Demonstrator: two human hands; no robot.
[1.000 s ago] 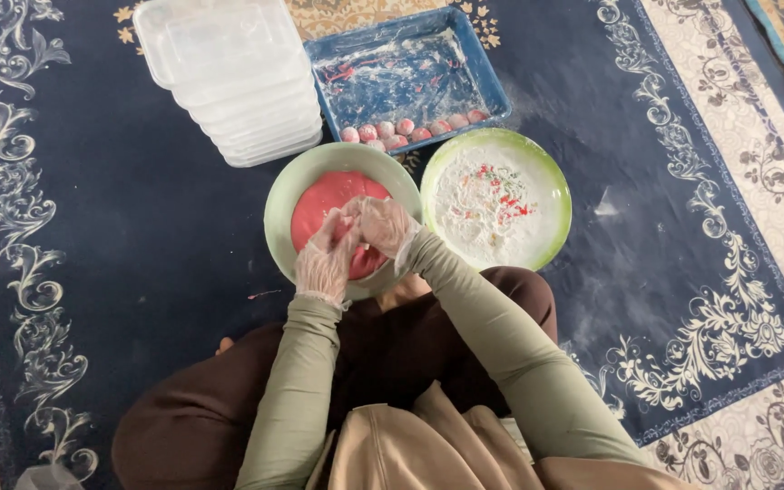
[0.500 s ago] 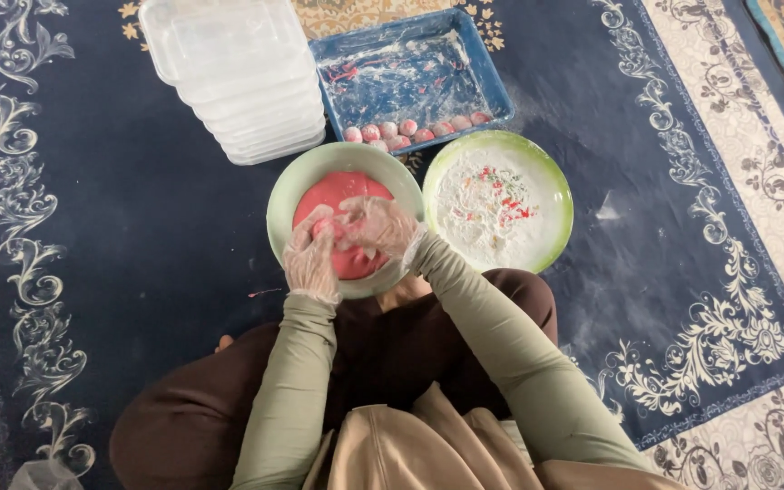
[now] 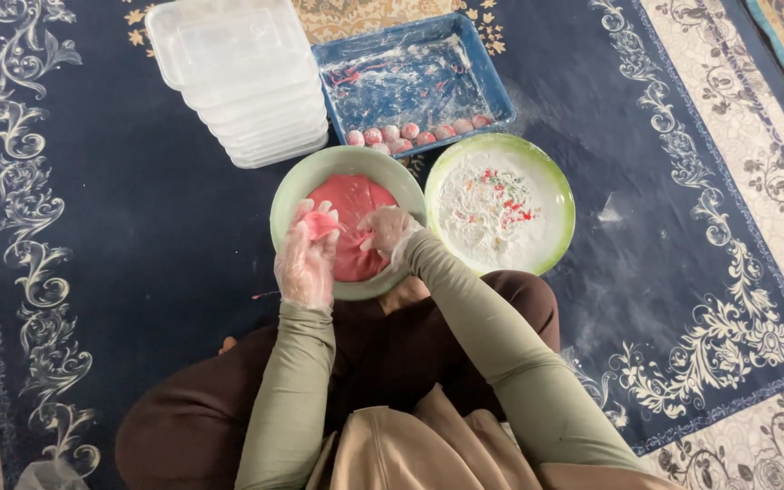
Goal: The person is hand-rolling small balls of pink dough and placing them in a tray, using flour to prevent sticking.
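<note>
A green bowl point(image 3: 294, 195) sits on the rug in front of my knees and holds a mass of red dough point(image 3: 356, 201). My left hand point(image 3: 306, 259), in a clear plastic glove, pinches a small piece of red dough point(image 3: 321, 224) at the bowl's left side. My right hand point(image 3: 390, 231), gloved too, presses its fingers into the dough mass at the bowl's right side. Both sleeves are olive green.
A second green bowl point(image 3: 563, 195) with white flour and red flecks stands right of the first. Behind it a blue tray point(image 3: 499, 86) holds a row of small floured red balls point(image 3: 415, 134). A stack of clear plastic containers point(image 3: 238, 77) stands at the back left.
My hands have come apart: the left moved to the bowl's left side with a pinched-off piece, while the right stays on the dough mass.
</note>
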